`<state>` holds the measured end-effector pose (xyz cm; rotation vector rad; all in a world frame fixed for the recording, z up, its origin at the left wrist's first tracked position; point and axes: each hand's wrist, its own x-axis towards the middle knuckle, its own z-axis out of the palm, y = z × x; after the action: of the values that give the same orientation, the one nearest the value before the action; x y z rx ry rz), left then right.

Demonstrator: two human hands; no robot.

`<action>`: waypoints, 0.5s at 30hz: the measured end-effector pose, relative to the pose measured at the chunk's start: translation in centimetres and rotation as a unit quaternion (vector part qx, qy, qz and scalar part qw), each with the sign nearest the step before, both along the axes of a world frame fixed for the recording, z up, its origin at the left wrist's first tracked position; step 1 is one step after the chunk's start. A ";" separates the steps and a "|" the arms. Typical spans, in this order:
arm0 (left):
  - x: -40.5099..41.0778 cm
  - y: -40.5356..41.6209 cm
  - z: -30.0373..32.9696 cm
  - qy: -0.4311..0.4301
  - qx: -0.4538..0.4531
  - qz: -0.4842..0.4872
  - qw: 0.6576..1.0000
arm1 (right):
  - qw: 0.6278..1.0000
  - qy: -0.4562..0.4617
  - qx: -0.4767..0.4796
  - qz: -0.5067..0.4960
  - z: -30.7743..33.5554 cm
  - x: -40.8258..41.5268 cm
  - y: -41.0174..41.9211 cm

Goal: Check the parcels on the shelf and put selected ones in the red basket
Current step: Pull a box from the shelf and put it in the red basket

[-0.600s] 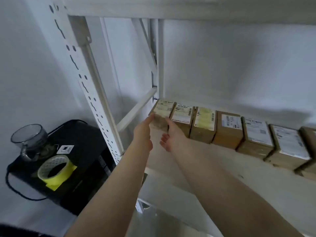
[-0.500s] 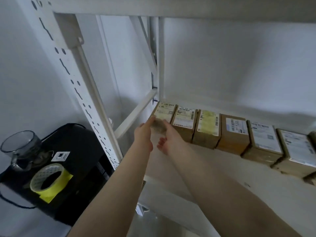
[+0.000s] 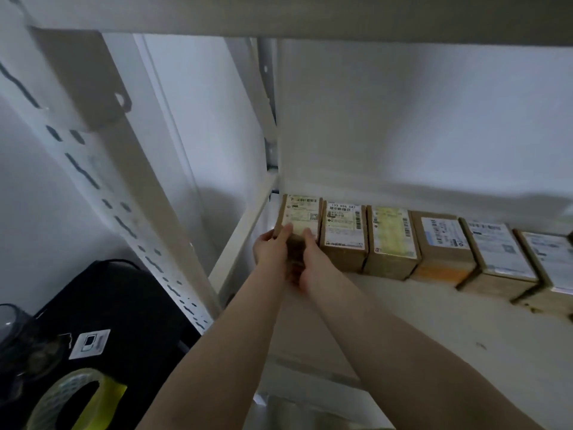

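A: Parcels (image 3: 390, 240) sit in one row along the back of the shelf (image 3: 434, 336), labels up. Your leftmost parcel (image 3: 302, 214) is at the row's end, against the white crossbar (image 3: 245, 231) of the rack.

B: Grip state?

A: Both of your hands are on that parcel. Left hand (image 3: 273, 248) wraps its near left corner, thumb laid over the label's lower edge. Right hand (image 3: 310, 259) covers the near face, fingers curled up to the top edge. Each is closed round the box; whether it has left the shelf I cannot tell.

B: Key relation for the pull?

A: The parcel lies straight ahead of your hands, long axis running front to back, away from you. Its right side touches the second parcel (image 3: 342, 234), so judge the exit as straight toward you, not sideways. Both hands are equally near; neither leads.

B: Readable text?

A: Second parcel's label shows "133 806 047" or close to it, the last digits soft, with barcodes beneath. The held parcel's label has a barcode strip and a QR-type square; text too small. Third has a yellowish label, unreadable.

B: Red basket?

A: Not in view. Below left: a roll of tape (image 3: 77, 398) on a black case (image 3: 124, 305).
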<state>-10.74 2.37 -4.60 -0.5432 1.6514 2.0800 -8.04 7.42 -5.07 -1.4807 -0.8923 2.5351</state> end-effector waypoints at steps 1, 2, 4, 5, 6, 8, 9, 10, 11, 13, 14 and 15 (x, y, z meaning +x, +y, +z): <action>0.0 -0.2 -0.2 0.008 0.006 -0.003 1.000 | 1.000 0.003 0.004 -0.003 -0.1 0.2 0.0; 0.0 -0.4 -0.4 0.016 0.010 -0.005 1.000 | 1.000 0.009 0.011 -0.007 -0.3 0.3 0.0; 0.0 -1.0 -0.9 0.028 0.028 -0.001 0.999 | 0.999 0.016 0.025 -0.014 -1.0 0.6 -0.2; 0.1 -1.3 -1.3 0.033 0.044 0.002 0.998 | 0.999 0.019 0.033 -0.014 -1.5 0.8 -0.3; 0.3 -1.6 -1.6 0.041 0.058 0.002 0.998 | 0.999 0.024 0.037 -0.013 -2.0 0.8 -0.5; 0.8 -2.3 -2.2 0.052 0.078 0.001 0.996 | 0.999 0.034 0.033 -0.015 -2.6 1.0 -0.8; 1.0 -2.6 -2.5 0.057 0.087 0.001 0.995 | 0.999 0.035 0.034 -0.012 -3.0 1.1 -0.9; 1.2 -2.8 -2.7 0.062 0.094 0.000 0.994 | 0.999 0.034 0.036 -0.008 -3.3 1.3 -0.9; 1.3 -3.0 -2.9 0.068 0.100 -0.001 0.993 | 0.999 0.033 0.037 -0.006 -3.5 1.4 -1.0; 1.4 -3.4 -3.2 0.083 0.102 -0.008 0.991 | 0.998 0.040 0.037 -0.010 -3.7 1.7 -1.3; 1.4 -3.6 -3.4 0.088 0.103 -0.013 0.991 | 0.998 0.047 0.036 -0.012 -3.8 1.7 -1.4; 1.4 -3.7 -3.6 0.092 0.106 -0.016 0.990 | 0.998 0.054 0.037 -0.013 -3.8 1.8 -1.6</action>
<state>-9.39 -1.35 -8.16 -0.2619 1.4965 2.3043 -6.21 5.85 -8.87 -1.3129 -0.9336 2.5059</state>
